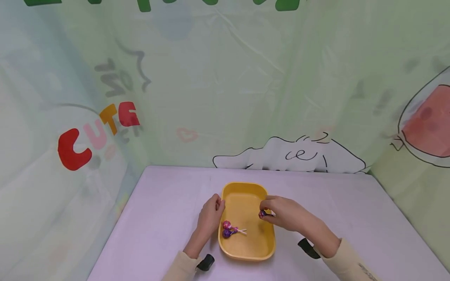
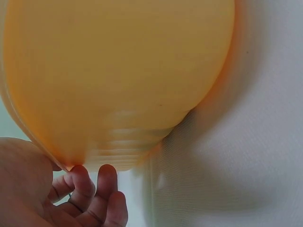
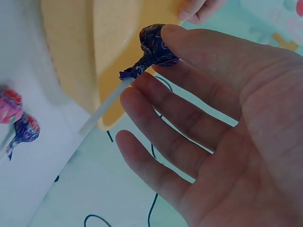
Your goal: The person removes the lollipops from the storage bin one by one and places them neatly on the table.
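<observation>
My left hand (image 1: 211,212) grips the left rim of a yellow tray (image 1: 246,255). In the left wrist view its curled fingers (image 2: 108,182) meet the tray's outer wall, while the thumb is mostly hidden. Over the right rim, my right hand (image 1: 286,214) pinches a dark purple wrapped lollipop (image 3: 152,45) by its head between thumb and fingers. The white stick (image 3: 106,106) points away from the palm. Inside the tray, at the left, a pink lollipop (image 1: 226,225) and a purple lollipop (image 1: 227,233) lie side by side with sticks pointing right.
In the right wrist view, another pink lollipop (image 3: 10,106) and purple lollipop (image 3: 27,128) lie on the pale tabletop (image 1: 168,218) outside the tray. A printed green curtain (image 1: 218,89) rises behind the table's back edge and along its sides.
</observation>
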The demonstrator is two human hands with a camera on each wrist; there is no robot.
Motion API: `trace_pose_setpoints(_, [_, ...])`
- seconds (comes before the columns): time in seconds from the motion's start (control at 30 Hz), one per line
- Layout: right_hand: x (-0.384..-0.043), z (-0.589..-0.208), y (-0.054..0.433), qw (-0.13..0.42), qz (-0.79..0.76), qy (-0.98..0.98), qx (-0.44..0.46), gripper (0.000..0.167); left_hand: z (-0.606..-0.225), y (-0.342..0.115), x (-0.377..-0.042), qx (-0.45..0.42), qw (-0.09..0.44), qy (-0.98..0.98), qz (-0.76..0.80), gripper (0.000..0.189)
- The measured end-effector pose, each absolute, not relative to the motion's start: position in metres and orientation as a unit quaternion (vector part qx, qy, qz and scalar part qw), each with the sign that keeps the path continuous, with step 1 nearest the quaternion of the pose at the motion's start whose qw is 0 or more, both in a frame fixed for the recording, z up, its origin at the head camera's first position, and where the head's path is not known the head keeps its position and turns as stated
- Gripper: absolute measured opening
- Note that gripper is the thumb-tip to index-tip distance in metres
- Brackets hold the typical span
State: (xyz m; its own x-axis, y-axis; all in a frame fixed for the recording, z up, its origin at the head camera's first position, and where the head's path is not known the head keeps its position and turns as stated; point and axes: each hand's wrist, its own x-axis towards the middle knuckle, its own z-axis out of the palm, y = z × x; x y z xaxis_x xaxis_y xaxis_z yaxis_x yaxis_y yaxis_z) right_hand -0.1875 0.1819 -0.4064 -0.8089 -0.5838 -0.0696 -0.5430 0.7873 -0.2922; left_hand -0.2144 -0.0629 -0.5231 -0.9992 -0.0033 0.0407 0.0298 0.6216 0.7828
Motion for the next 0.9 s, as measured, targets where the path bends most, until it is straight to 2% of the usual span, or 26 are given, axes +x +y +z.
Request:
trace_pose_setpoints(0.5, [-0.179, -0.411, 0.212, 0.062, -0.138, 0.943, -0.295, 0.015, -0.523, -0.063, -0.214, -0.006, 0.021, -0.898, -0.439, 0.018])
trace_pose_setpoints(0.73, [-0.175, -0.415, 0.222, 0.052, -0.143, 0.944, -0.294, 0.011, -0.522, -0.063, -0.213, -0.009, 0.027, -0.899, -0.438, 0.018])
trace_pose_setpoints(0.9, [-0.173, -0.421, 0.229, 0.073, -0.142, 0.954, -0.252, 0.013, -0.522, -0.063, -0.212, -0.011, 0.030, -0.899, -0.436, 0.018])
